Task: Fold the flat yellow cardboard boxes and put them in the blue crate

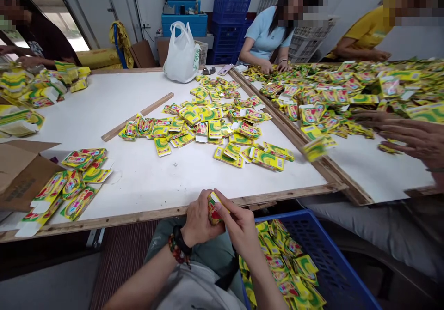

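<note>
My left hand (198,220) and my right hand (239,224) hold a small yellow and red foil sachet (213,208) between them, just over the wooden front edge of the white table (145,176). A beaded bracelet and a dark band circle my left wrist. A loose heap of similar sachets (208,127) lies on the board ahead of my hands, out of their reach. Stacked sachets (74,190) lie at the table's left side. Below my right forearm, a blue plastic crate (314,250) is filled with more sachets.
A co-worker's hands (405,134) work at a neighbouring board on the right, strewn with sachets, and a blurred sachet (315,149) is near its edge. A wooden strip (137,117) lies on the table. A cardboard box (24,173) sits at left. Other people sit around the tables.
</note>
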The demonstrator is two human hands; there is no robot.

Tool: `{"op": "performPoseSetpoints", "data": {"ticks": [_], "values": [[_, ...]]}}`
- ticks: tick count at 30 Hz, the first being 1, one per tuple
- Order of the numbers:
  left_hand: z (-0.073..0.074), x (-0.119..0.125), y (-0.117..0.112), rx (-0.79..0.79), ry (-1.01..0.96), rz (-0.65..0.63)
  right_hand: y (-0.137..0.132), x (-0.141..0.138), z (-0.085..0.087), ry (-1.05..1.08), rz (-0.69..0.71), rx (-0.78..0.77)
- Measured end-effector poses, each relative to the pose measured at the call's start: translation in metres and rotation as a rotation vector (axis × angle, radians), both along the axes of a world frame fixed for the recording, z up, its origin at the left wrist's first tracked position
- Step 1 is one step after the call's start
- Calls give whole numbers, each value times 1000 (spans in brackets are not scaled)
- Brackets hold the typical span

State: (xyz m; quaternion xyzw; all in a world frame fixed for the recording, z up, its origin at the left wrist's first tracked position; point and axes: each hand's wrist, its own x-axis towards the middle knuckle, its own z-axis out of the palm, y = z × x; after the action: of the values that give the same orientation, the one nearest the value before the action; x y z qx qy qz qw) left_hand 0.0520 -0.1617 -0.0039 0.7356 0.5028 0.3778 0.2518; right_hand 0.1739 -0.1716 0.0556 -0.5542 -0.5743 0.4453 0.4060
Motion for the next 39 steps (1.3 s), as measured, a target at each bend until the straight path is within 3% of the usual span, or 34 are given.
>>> {"op": "performPoseSetpoints", "data": {"ticks": [3, 7, 9, 13, 15, 17, 19, 20, 22, 24, 26, 28, 30, 33, 35, 36, 39], "values": [[0, 0, 2, -12, 30, -12, 6, 5, 1, -1, 44, 9], [-4, -2, 4, -8, 43, -9, 6, -1, 0, -77, -72, 48], [-10, -3, 4, 7, 10, 2, 3, -10, -1, -135, -69, 127], [-14, -2, -4, -5, -52, 21, -1, -23, -3, -207, 67, 348], [-5, -4, -5, -24, -45, -48, -4, -14, -3, -188, 58, 387], [11, -13, 4, -27, 27, -246, -10, 12, -1, -214, -1, 343], [29, -33, 27, -21, 197, -405, -16, 50, 1, -343, -70, 227], [36, -47, 43, -19, 304, -398, -18, 69, 1, -450, -86, 177], [44, -81, 83, -127, 551, -77, -18, 99, -1, -673, -119, 66], [45, -113, 123, -167, 617, 159, -14, 108, -6, -723, -91, 51], [45, -135, 153, -184, 650, 224, -6, 93, -14, -625, 3, 100], [49, -143, 165, -167, 665, 207, 4, 64, -21, -522, 87, 158], [58, -139, 156, -125, 670, 170, 16, 33, -25, -468, 102, 221], [76, -117, 117, -53, 592, 24, 33, 0, -23, -367, 95, 328], [81, -97, 87, -31, 368, -170, 40, -14, -20, -230, 180, 312], [81, -86, 74, -34, 232, -208, 41, -19, -20, -155, 222, 266], [62, -55, 47, -80, -96, -38, 40, -27, -26, 20, 201, 110]]}}
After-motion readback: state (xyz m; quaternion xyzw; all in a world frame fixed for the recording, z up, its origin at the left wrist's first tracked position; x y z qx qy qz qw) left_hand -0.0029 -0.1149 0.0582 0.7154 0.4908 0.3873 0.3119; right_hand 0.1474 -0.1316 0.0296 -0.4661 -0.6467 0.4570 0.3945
